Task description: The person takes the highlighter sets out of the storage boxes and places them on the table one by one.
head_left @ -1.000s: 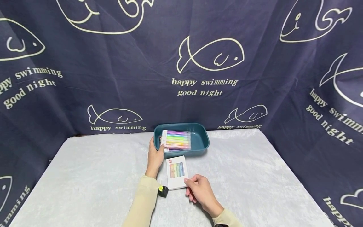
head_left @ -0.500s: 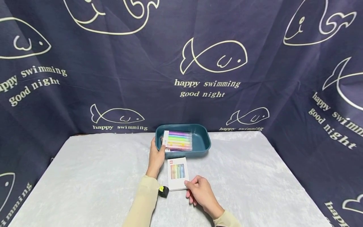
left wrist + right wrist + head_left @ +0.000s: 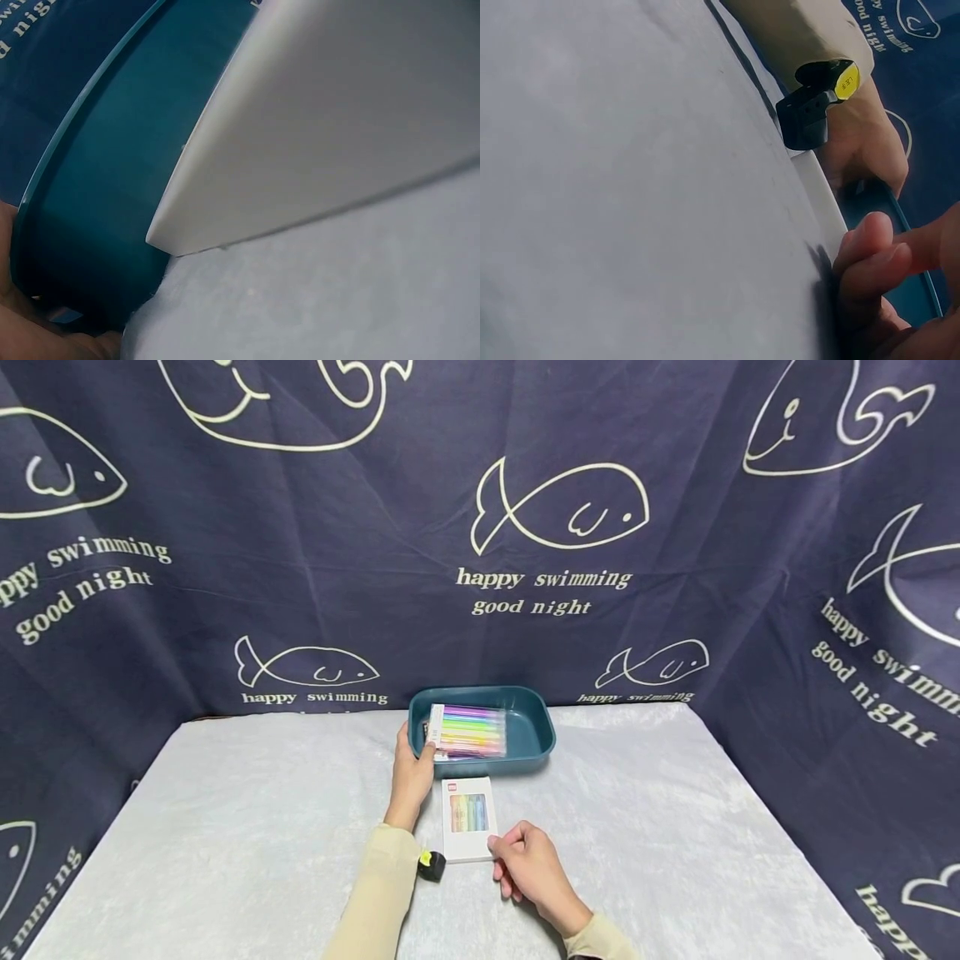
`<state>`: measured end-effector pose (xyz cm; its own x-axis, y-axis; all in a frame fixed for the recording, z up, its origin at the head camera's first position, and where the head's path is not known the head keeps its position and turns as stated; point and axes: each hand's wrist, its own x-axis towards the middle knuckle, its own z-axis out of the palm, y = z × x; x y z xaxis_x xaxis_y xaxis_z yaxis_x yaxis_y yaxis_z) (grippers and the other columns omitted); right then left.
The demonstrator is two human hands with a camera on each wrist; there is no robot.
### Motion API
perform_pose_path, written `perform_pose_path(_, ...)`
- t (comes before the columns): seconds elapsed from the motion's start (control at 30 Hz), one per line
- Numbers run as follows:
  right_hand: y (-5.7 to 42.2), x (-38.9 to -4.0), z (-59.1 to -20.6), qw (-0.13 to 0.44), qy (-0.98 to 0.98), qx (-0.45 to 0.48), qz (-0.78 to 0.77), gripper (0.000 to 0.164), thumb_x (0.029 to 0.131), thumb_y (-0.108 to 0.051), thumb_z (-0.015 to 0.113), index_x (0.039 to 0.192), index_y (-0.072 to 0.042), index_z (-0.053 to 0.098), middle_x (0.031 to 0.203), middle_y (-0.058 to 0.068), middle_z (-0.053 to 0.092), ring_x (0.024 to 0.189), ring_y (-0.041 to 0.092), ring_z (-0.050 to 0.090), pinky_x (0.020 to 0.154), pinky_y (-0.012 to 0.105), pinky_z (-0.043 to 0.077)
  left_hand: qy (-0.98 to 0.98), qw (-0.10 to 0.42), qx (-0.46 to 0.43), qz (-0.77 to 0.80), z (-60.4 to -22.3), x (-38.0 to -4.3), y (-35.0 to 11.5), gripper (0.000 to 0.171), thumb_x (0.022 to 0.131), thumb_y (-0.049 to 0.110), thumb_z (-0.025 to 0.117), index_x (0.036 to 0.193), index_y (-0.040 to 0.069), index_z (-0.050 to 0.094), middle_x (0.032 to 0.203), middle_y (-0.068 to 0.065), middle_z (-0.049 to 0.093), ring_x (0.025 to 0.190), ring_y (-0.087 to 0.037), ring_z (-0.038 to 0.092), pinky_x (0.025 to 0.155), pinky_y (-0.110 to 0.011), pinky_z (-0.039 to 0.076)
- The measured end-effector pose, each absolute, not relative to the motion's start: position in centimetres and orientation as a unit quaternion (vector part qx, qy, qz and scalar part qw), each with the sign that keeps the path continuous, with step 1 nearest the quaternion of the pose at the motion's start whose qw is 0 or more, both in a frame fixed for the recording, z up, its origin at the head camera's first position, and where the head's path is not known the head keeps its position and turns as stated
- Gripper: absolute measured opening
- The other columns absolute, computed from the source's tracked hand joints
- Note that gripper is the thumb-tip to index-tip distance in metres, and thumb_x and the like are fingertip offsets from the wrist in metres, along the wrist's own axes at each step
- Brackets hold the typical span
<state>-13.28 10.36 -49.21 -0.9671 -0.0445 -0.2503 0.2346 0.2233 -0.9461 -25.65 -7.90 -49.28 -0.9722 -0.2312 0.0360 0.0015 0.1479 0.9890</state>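
At the left end of a teal plastic bin (image 3: 495, 767), my left hand (image 3: 409, 783) grips the wall, thumb over the rim beside a clear pack of rainbow-coloured pens (image 3: 471, 731) in the bin. A flat white box (image 3: 471, 847) lies before the bin, its window showing pastel-coloured sticks. My right hand (image 3: 534, 870) pinches the box's near right corner between thumb and fingers. In the left wrist view the box's side (image 3: 322, 135) fills much of the picture, with the bin's wall (image 3: 97, 157) behind it. The right wrist view shows curled right fingers (image 3: 874, 262) at the box edge.
A pale grey cloth covers the table (image 3: 660, 827). Dark blue curtains (image 3: 555, 643) with fish drawings hang behind it and at both sides. A black wrist camera (image 3: 431, 865) on the left sleeve sits close beside the white box. Other items lie beneath the pen pack.
The white box has turned slightly straighter, its far edge drawing back a little from the bin. Both hands keep their places, and the head view shifts slightly.
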Motion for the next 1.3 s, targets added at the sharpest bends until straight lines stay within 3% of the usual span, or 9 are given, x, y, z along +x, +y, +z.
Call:
perform_pose_path(0.37, 11.7, -14.3, -47.7, 0.109, 0.771, 0.069, -0.623, 0.026, 0.096, -0.024, 0.064, 0.096, -0.002, 0.050, 0.057, -0.001, 0.058, 0.040, 0.006, 0.046, 0.040, 0.019, 0.039, -0.759, 0.088, 0.085, -0.639, -49.3, -25.8, -8.0, 0.062, 0.101, 0.014, 0.050, 0.158, 0.011, 0.025, 0.162, -0.019, 0.034, 0.151, -0.038, 0.032, 0.125, -0.056, 0.025)
perform_pose_path(0.73, 11.6, -15.0, -47.0, 0.083, 0.799, 0.016, -0.595, 0.020, 0.095, -0.020, 0.066, 0.103, -0.002, 0.060, 0.062, 0.002, 0.060, 0.045, 0.010, 0.047, 0.043, 0.021, 0.039, -0.756, 0.094, 0.078, -0.643, -49.3, -25.8, -7.9, 0.062, 0.101, 0.012, 0.050, 0.158, 0.011, 0.026, 0.161, -0.020, 0.035, 0.150, -0.038, 0.033, 0.124, -0.056, 0.025)
perform_pose_path(0.97, 11.3, -16.2, -45.7, 0.067, 0.799, 0.004, -0.598, 0.015, 0.094, -0.012, 0.066, 0.104, -0.001, 0.063, 0.065, 0.012, 0.065, 0.045, 0.011, 0.047, 0.043, 0.020, 0.037, -0.755, 0.095, 0.078, -0.644, -49.4, -25.7, -7.9, 0.062, 0.101, 0.014, 0.050, 0.158, 0.012, 0.027, 0.162, -0.019, 0.036, 0.151, -0.037, 0.033, 0.125, -0.055, 0.025)
perform_pose_path(1.3, 11.1, -17.4, -44.8, 0.047, 0.819, -0.031, -0.571, 0.013, 0.094, -0.012, 0.065, 0.102, -0.002, 0.066, 0.081, 0.024, 0.072, 0.053, 0.019, 0.061, 0.043, 0.022, 0.042, -0.759, 0.095, 0.081, -0.639, -49.3, -25.7, -7.8, 0.062, 0.101, 0.014, 0.051, 0.158, 0.010, 0.027, 0.161, -0.019, 0.036, 0.151, -0.038, 0.033, 0.125, -0.056, 0.025)
